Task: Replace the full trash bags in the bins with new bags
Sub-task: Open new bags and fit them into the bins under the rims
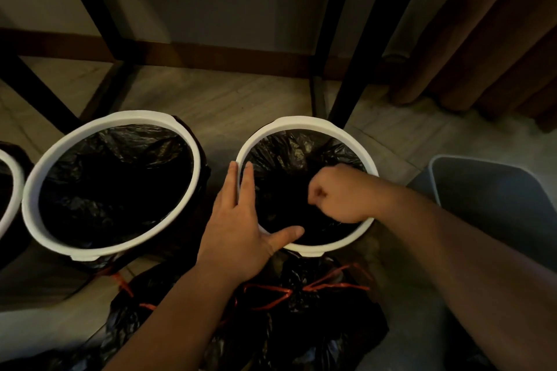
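Bottom centre of frame: tied full trash bags [301, 319], black, crumpled, w/ red drawstrings [331, 283] knotted on top, lying on the floor [226, 99] just in front of the bins. Left hand [238, 229] comes up from bottom centre and lies flat on the near-left rim of the centre bin [304, 121]. Its fingers [248, 178] are straight and wide, the thumb is splayed over the rim, and it grips nothing. Right hand [337, 193] reaches in from the right, down inside that bin's mouth. Its fingers are curled into a tight fist against the new black liner [286, 153]; can't tell if any film is pinched. The liner sits inside the centre bin, wrinkled, under the white ring. Left of it, just beside, is a 2nd white-rimmed bin [132, 117], also lined in black [114, 178]. A 3rd rim [16, 187] is cut off at the far left edge. Mid right: a grey rectangular bin [497, 205]. Farther back stand black frame legs [319, 39], w/ a brown baseboard [211, 54] behind. Upper right hangs a brown curtain [497, 39].
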Tool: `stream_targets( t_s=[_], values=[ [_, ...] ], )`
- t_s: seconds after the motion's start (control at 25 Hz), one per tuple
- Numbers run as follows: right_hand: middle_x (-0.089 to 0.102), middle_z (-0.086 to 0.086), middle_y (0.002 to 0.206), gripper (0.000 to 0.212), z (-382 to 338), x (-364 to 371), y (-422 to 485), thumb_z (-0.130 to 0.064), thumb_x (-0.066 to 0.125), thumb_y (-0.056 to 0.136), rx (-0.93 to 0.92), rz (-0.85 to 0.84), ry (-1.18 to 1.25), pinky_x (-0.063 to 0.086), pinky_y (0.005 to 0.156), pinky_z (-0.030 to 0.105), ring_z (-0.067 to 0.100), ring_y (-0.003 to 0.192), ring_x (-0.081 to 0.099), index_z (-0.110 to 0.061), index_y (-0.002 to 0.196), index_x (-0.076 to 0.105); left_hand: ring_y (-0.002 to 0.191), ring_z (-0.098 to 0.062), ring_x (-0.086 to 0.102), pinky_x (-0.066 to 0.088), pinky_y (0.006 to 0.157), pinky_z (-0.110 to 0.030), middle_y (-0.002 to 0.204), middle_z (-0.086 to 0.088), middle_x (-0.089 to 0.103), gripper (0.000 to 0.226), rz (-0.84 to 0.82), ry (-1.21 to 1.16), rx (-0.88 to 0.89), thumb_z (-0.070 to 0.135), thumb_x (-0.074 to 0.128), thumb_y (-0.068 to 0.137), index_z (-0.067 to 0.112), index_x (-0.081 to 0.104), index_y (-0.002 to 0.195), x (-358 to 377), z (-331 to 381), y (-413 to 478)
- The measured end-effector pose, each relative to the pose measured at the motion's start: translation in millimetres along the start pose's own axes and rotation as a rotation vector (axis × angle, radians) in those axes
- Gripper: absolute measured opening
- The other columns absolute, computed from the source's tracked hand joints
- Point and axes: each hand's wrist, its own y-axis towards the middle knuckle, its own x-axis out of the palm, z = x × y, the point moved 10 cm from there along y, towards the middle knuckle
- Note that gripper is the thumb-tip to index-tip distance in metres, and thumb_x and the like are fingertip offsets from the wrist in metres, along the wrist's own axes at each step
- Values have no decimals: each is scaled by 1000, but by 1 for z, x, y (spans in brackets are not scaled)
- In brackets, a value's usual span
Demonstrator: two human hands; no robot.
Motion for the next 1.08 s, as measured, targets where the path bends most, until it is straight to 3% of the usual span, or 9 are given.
stream_targets(
  t_s=[0.08,0.16,0.24,0.36,0.52,0.8,0.92,1.0,1.08],
  values=[
    [66,-13,105,22,32,-46,-53,-23,67,98,45,575,142,47,76,18,9,93,65,-25,118,73,153,3,-3,16,121,-26,171,23,-19,134,50,-66,-15,91,66,67,40,-11,164,-2,-1,2],
    [63,-12,109,36,77,-40,-91,-29,69,99,241,807,323,43,75,12,1,94,63,-23,134,64,143,15,-4,7,111,-13,173,23,-14,132,69,-112,-56,90,64,69,35,-7,166,-2,-5,4],
    [69,-16,96,36,112,0,-96,-32,71,99,442,734,685,49,69,11,-9,82,69,-28,134,66,140,19,-5,6,106,-7,174,19,-6,124,92,-116,-84,85,63,75,31,-1,167,-1,-10,4],
    [80,-9,90,14,125,31,-89,-33,71,97,453,706,1057,64,85,43,5,86,77,-43,102,81,139,28,-13,4,104,-1,174,20,-3,110,101,-124,-79,68,65,87,31,1,168,4,-18,3],
    [81,-8,93,15,125,44,-83,-46,70,88,425,739,1160,63,92,49,12,90,79,-45,99,81,141,28,-14,7,110,-9,173,25,-5,103,70,-160,-91,54,66,92,34,-1,167,9,-23,2],
    [81,-7,96,39,135,62,-78,-70,68,81,411,775,1174,61,84,42,9,91,78,-42,105,81,140,31,-14,6,111,-8,172,28,-7,106,82,-157,-116,51,70,91,36,-2,167,10,-30,3],
    [81,-9,97,38,136,63,-80,-70,67,82,477,752,1159,61,87,44,9,92,78,-43,106,80,153,13,-5,10,117,-13,173,22,-6,108,97,-157,-159,53,72,89,32,1,168,4,-25,3],
    [81,-11,96,21,137,59,-84,-56,72,90,567,720,1130,61,92,47,13,95,77,-42,102,80,162,-11,3,14,125,-24,175,9,-2,105,108,-86,-176,50,74,91,20,10,168,-1,-10,1],
    [79,-11,94,8,128,40,-91,-42,73,96,614,690,1070,59,94,44,14,97,75,-38,98,79,163,-23,9,20,129,-35,176,-1,5,99,83,-51,-180,49,73,93,16,18,168,-14,21,-2]
  ],
)
